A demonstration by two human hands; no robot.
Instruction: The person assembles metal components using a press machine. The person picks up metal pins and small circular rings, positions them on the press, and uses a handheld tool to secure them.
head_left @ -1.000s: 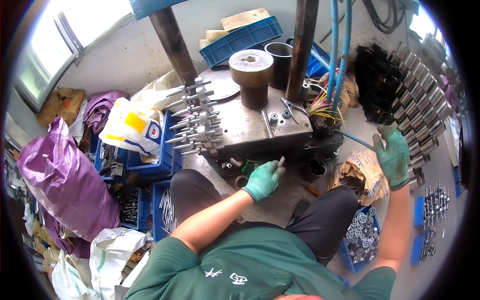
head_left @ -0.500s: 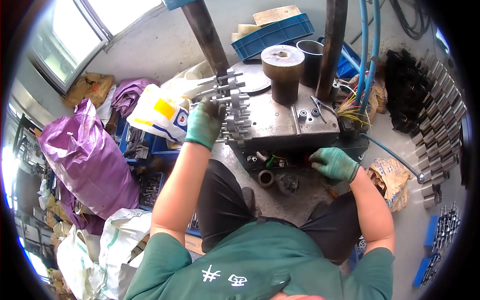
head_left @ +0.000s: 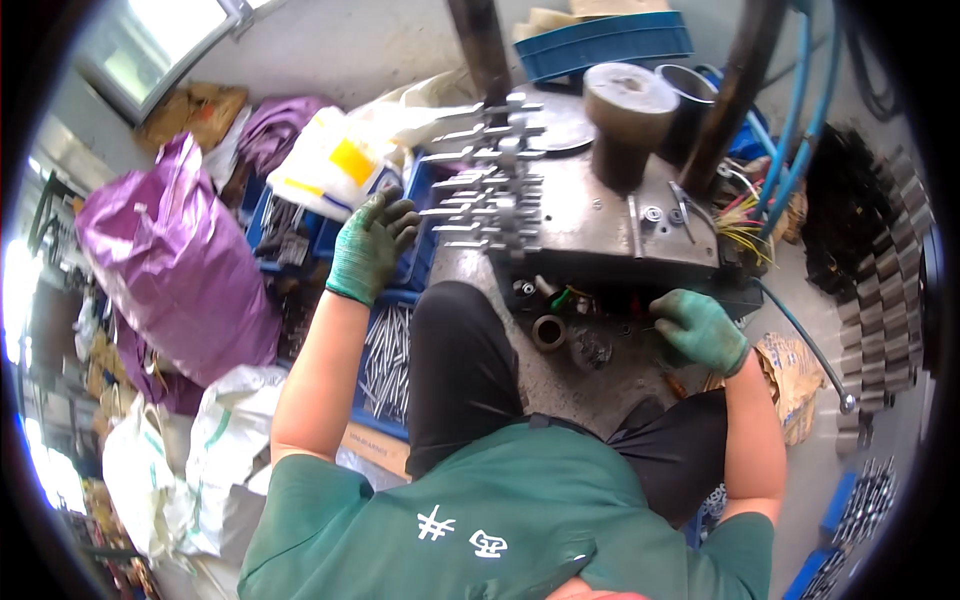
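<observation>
My left hand (head_left: 375, 243), in a green work glove, is raised at the left of the metal press bed (head_left: 590, 235). Its fingers are apart and nothing is in them. Close to its right, several shafts with round metal pieces (head_left: 508, 185) stand stacked along the bed's left edge, their thin ends pointing left. In front of the bed hangs my right hand (head_left: 700, 328), also gloved, with its fingers curled; what they hold, if anything, is hidden. On the bed lie a metal rod (head_left: 634, 225), small bearing rings (head_left: 654, 214) and pliers (head_left: 682, 205).
A thick metal cylinder (head_left: 628, 110) rises from the bed between dark posts. Below my left arm is a blue bin of metal rods (head_left: 388, 360). A purple sack (head_left: 180, 270) and white sacks (head_left: 225, 450) fill the left. Cylindrical parts (head_left: 885, 270) line the right.
My left hand has come away from the stacked shafts, down and to the left, and its fingers have spread. The view has shifted; my right hand stays in front of the bed.
</observation>
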